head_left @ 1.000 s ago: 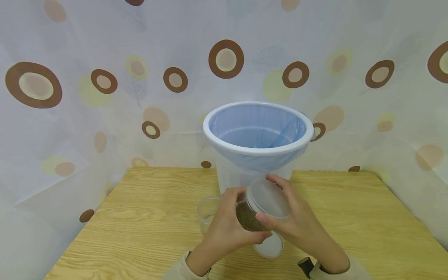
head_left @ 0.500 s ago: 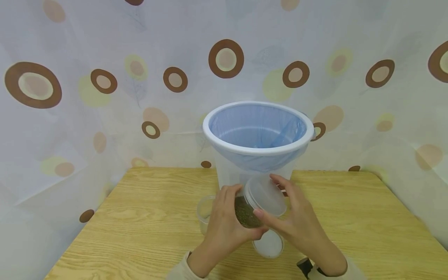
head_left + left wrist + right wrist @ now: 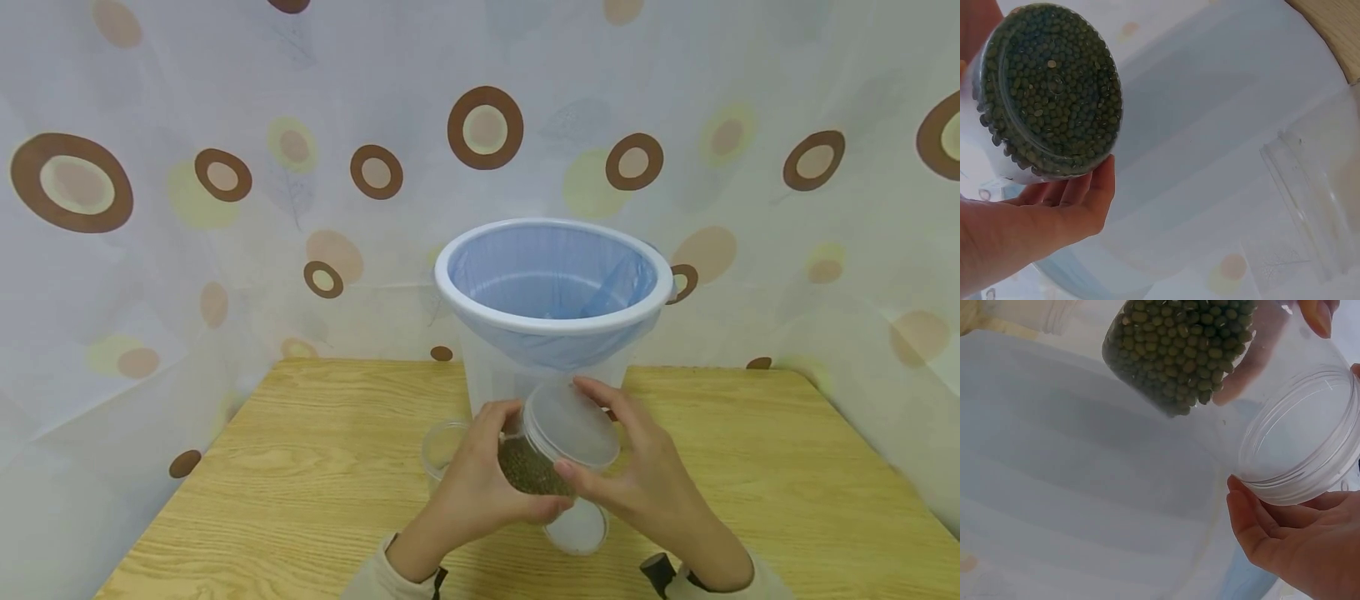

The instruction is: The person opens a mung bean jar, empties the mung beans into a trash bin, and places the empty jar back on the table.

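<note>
My left hand [image 3: 480,475] grips a clear plastic jar [image 3: 525,458], thumb below and fingers over the far side. Green mung beans [image 3: 1060,87] fill part of it, lying toward its base in the left wrist view. The jar is tilted, its mouth end pointing right and upward. At that end sits a translucent screw lid [image 3: 576,423], over the jar's threaded mouth. My right hand [image 3: 648,471] holds the lid by its edge, thumb at the near side and fingertips at the far side. Both hands are above the table, in front of a bin [image 3: 551,325].
The bin has a white rim and a blue bag lining and stands on the wooden table [image 3: 337,500]. An open clear container [image 3: 435,446] stands left of my left hand. A round white lid [image 3: 576,529] lies beneath the jar. Patterned sheeting [image 3: 300,208] hangs behind.
The jar and both hands have shifted slightly, up and then back down, with the jar now a little further left. My right fingers stay on the lid, and the bin has not moved.
</note>
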Action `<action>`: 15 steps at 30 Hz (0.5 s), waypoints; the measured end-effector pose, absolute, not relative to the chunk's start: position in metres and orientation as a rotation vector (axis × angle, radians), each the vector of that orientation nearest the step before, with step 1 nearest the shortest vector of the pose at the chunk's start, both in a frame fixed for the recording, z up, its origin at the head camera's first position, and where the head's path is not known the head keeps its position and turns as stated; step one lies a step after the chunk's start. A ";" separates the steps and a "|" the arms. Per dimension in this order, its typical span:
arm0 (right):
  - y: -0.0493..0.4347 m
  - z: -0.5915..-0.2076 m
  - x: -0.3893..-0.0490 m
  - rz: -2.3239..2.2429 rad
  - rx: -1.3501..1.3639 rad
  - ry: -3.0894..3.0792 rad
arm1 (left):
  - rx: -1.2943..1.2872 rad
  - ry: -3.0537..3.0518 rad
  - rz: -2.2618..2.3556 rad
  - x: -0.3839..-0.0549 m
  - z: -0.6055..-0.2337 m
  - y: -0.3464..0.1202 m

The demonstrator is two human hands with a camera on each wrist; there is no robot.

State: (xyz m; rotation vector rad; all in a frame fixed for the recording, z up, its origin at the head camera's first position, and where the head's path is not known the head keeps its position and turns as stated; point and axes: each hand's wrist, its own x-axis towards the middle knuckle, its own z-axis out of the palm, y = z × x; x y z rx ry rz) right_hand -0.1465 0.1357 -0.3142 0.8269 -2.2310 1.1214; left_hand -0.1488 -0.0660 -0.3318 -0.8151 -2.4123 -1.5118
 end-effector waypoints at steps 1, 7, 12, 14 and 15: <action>0.136 -0.314 -0.146 1.130 0.836 -2.237 | -0.817 -2.421 -1.528 -0.149 -0.332 -0.066; 0.137 -0.313 -0.146 1.157 0.829 -2.317 | -0.800 -2.399 -1.513 -0.149 -0.333 -0.064; 0.133 -0.311 -0.142 1.142 0.685 -2.402 | -0.752 -2.333 -1.193 -0.149 -0.339 -0.057; 0.131 -0.309 -0.141 1.119 0.615 -2.437 | -0.722 -2.314 -1.052 -0.149 -0.341 -0.054; 0.130 -0.308 -0.141 1.109 0.582 -2.458 | -0.709 -2.303 -0.995 -0.149 -0.342 -0.053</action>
